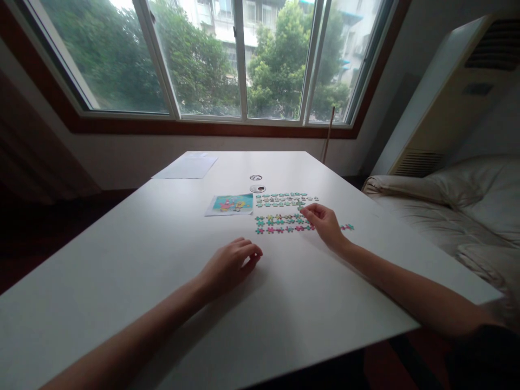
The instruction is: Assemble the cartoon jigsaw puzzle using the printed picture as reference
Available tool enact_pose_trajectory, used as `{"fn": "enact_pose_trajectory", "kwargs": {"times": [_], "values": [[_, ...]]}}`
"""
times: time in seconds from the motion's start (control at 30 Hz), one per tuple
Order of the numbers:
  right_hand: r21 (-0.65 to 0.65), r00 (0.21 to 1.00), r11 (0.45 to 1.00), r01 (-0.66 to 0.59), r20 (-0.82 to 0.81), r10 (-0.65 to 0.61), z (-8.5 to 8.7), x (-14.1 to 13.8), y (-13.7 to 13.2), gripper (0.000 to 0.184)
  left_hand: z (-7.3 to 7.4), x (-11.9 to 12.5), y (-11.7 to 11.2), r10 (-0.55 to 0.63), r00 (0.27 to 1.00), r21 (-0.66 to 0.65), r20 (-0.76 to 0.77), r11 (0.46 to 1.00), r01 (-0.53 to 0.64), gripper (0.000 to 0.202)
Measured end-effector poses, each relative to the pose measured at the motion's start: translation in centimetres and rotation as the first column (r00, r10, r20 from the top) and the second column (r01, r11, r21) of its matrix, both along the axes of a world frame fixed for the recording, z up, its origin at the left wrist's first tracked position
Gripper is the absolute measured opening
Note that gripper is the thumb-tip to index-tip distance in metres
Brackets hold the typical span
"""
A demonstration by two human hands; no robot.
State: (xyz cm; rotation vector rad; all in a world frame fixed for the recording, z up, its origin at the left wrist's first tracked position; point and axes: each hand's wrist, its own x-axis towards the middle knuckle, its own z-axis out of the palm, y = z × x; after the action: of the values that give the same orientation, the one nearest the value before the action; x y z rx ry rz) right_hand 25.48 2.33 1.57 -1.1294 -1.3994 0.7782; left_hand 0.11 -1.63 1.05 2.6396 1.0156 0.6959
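My right hand reaches over rows of small puzzle pieces on the white table. Its thumb and forefinger pinch a greenish puzzle piece. Rows in teal, pink and yellow lie above and below the fingertips, and the hand hides part of the lower rows. My left hand rests on the table nearer to me, fingers curled and thumb close to the forefinger tip; nothing shows in it. A picture card with pink and yellow cartoon figures on blue lies left of the rows.
Two round pieces lie on the table beyond the rows. White paper sits at the far left corner. A sofa stands along the right side, and a window is behind the table.
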Motion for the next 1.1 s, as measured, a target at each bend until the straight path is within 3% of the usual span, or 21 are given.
{"fn": "enact_pose_trajectory", "kwargs": {"times": [0.17, 0.3, 0.4, 0.43, 0.5, 0.73, 0.9, 1.1], "values": [[0.018, 0.999, 1.000, 0.024, 0.043, -0.024, -0.2, 0.6, 0.7, 0.032, 0.1, -0.2, -0.1, -0.047, 0.987, 0.091, -0.155, 0.994, 0.062, 0.019], [0.054, 0.954, 0.997, 0.052, 0.291, -0.066, 0.1, 2.2, 2.6, 0.031, 0.0, -0.2, -0.1, -0.046, 0.982, 0.108, -0.184, 0.992, 0.067, 0.018], [0.104, 0.751, 0.984, 0.143, 0.636, -0.177, 0.4, 4.3, 4.9, 0.028, -0.1, -0.4, -0.2, -0.051, 0.980, 0.112, -0.194, 0.991, 0.073, 0.017], [0.110, 0.669, 0.980, 0.166, 0.717, -0.194, 0.5, 4.9, 5.7, 0.027, -0.2, -0.4, -0.2, -0.049, 0.979, 0.112, -0.200, 0.991, 0.073, 0.017], [0.087, 0.583, 0.977, 0.194, 0.791, -0.186, 0.3, 6.1, 7.0, 0.025, -0.2, -0.5, -0.2, -0.045, 0.976, 0.113, -0.211, 0.991, 0.070, 0.018], [-0.084, 0.504, 0.965, 0.249, 0.862, -0.055, -1.0, 8.8, 9.1, 0.027, 0.0, -0.5, -0.2, -0.037, 0.972, 0.121, -0.234, 0.990, 0.067, 0.019], [-0.030, 0.434, 0.970, 0.242, 0.898, -0.080, -1.0, 9.2, 9.7, 0.027, 0.1, -0.4, -0.2, -0.034, 0.971, 0.127, -0.238, 0.990, 0.065, 0.020], [-0.006, 0.411, 0.985, 0.174, 0.909, -0.067, -0.9, 7.9, 9.7, 0.023, 0.2, -0.4, -0.3, -0.027, 0.969, 0.129, -0.247, 0.990, 0.060, 0.019]]}}
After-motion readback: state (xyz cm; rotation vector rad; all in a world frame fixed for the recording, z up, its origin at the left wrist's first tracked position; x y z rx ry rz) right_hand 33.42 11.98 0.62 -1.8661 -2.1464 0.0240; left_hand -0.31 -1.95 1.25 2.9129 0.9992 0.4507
